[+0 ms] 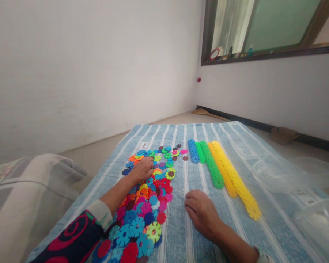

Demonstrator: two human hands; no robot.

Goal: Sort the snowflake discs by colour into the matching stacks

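A heap of notched discs [146, 207] is lying along the left of the tablecloth [178, 215], with the left hand [143, 170] resting over its farther part. Rows of overlapping discs [213, 164] are running side by side to the heap's right. The right hand [201, 212] is lying between, nearer the front. Plastic containers [315, 215] are sitting right of the rows. Behind the tablecloth, a broom [204, 112] is lying on the floor [178, 119].

The discs [146, 208] look smooth plastic, the tablecloth [178, 230] matt fabric.
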